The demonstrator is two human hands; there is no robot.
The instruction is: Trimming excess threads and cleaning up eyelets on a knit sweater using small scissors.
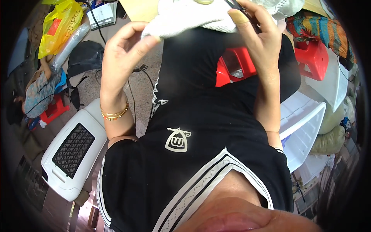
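White cloth above black trousers, between hands. Left hand seems to pinch cloth's left end. Right hand curled at right end, by dark thing; can't tell which it grips. Best hold edge lightly taut, pull even.

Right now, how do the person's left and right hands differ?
The left hand has gold bracelets at its wrist; the right hand shows none. The left hand is at the left end of the white cloth; the right hand at its right end, beside a dark object. Both touch the cloth.
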